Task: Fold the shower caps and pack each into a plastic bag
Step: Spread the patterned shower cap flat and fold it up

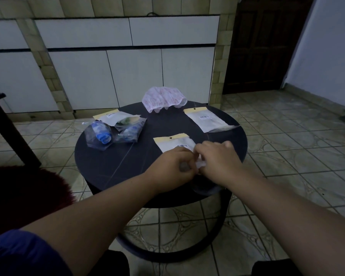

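While both my hands meet over near edge of round dark desk (112, 168): far left of fingers, packed bags (116, 130) in heap, blue caps inside. My left hand (171, 168), fingers curled, pinching clear plastic wad (200, 164); right hand (217, 162) pinching same wad from other side. Whether wad is cap or bag, cannot tell. Just beyond fingers, flat plastic bag (174, 143) with yellow header. Further beyond, pink shower cap (163, 99), unfolded, at far desk edge. Beyond-right, second flat bag (209, 119).
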